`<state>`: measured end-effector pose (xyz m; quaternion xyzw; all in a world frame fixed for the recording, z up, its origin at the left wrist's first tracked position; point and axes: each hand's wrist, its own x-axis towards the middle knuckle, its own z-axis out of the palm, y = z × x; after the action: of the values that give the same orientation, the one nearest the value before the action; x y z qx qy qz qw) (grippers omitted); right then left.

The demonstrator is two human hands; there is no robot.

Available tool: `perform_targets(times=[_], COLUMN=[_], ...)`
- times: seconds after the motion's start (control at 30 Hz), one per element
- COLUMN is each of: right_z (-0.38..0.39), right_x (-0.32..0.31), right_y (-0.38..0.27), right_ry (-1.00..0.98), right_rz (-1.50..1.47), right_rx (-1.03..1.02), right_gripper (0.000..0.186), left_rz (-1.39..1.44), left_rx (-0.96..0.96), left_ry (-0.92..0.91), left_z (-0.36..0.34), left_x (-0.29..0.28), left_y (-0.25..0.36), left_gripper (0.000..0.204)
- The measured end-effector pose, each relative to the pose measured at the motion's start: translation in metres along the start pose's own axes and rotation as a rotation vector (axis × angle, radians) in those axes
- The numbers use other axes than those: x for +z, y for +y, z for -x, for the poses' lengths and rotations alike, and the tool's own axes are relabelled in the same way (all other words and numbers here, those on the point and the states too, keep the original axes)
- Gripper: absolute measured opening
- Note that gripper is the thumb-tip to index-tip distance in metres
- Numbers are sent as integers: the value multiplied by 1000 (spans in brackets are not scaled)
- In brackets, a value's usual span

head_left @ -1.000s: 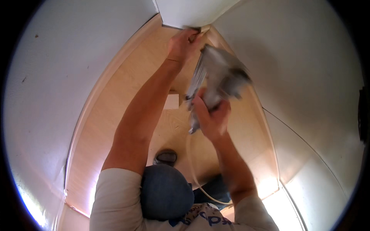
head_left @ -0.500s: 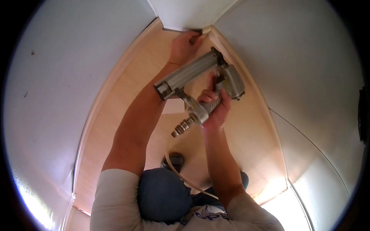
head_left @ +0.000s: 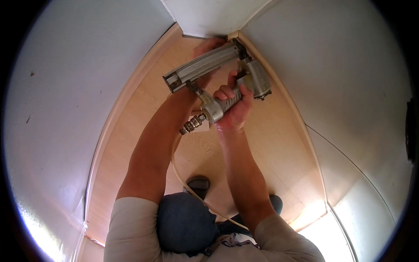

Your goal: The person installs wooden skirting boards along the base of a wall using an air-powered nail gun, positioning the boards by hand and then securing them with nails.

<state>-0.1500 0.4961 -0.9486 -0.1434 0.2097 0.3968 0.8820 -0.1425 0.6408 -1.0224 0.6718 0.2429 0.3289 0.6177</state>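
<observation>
A metal pneumatic nail gun (head_left: pixel 205 61) is gripped by its handle in my right hand (head_left: pixel 235 105). Its nose points into the far corner, close to the end of the wooden trim strip (head_left: pixel 257 56) along the right wall; whether it touches the strip is hidden. My left hand (head_left: pixel 208 45) reaches past the gun to that same corner, beside the strip's end. The gun's magazine covers most of this hand, so its fingers cannot be made out. A pale air hose (head_left: pixel 179 174) runs from the coupling at the gun's handle down toward my lap.
Grey-white wall panels (head_left: pixel 83 87) close in on both sides and meet a narrow white panel (head_left: pixel 214 15) at the far end. A second trim strip (head_left: pixel 118 107) lines the left wall. Under me is a light wood floor (head_left: pixel 279 161), where my shoe (head_left: pixel 198 185) rests.
My right hand has moved the nail gun farther away and slightly left, bringing its nose nearer the corner. The magazine now covers most of my left hand, which stays by the corner.
</observation>
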Motion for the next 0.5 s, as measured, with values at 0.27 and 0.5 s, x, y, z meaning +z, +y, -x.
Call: perform_targets(times=[0.27,0.5], right_z=[-4,-7], right_x=[-5,-9], right_y=[-3,-5], right_ry=[0,-27], right_rz=[4,-1], right_rx=[28,73], right_gripper=[42,38], left_rz=[39,-6], left_rx=[-86,-77], left_ry=[-41,-20], left_z=[1,0], left_x=[-4,-5], left_y=[14,18], left_gripper=[23,24])
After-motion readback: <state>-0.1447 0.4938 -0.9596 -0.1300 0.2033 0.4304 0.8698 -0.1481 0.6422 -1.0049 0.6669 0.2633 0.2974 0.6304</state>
